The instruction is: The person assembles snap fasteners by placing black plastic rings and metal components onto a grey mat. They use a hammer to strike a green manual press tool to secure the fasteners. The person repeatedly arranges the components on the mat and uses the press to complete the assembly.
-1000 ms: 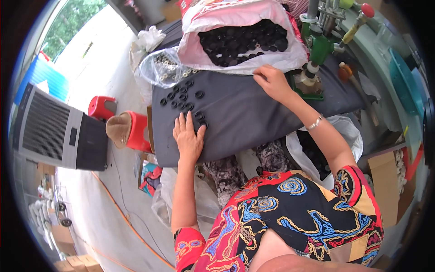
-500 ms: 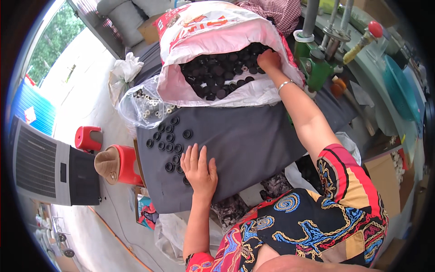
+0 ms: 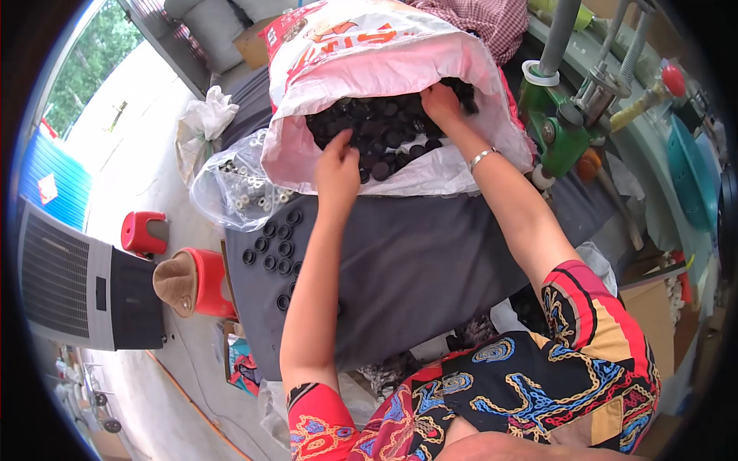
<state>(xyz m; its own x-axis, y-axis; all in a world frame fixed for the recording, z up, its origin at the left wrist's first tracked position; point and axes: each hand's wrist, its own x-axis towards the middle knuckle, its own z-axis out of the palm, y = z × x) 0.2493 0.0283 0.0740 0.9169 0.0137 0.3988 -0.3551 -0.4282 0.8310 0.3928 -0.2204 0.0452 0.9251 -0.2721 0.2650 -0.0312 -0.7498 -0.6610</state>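
A white and red woven sack (image 3: 307,173) lies with its mouth toward me, full of black round caps (image 3: 377,127). Inside the mouth, on the right, my right hand (image 3: 443,106) is closed among the caps; its fingertips are hidden. My left hand (image 3: 337,167) is at the left part of the opening, over the sack's near edge, with curled fingers at the caps. What either hand holds cannot be made out. Black rimmed round pieces (image 3: 285,248) lie in a loose group on the dark cloth left of my left forearm, which hides part of them.
A clear plastic bag (image 3: 231,192) of small pale and metallic parts rests left of the sack. On the right stands a green hand press (image 3: 550,127) with a red-knobbed lever. Red stools (image 3: 207,280) and an air cooler (image 3: 84,280) are on the floor at left. Dark cloth (image 3: 430,261) covers the table.
My left hand has left the tabletop beside the round pieces and reached up into the sack's mouth. My right hand has shifted a little left among the caps.
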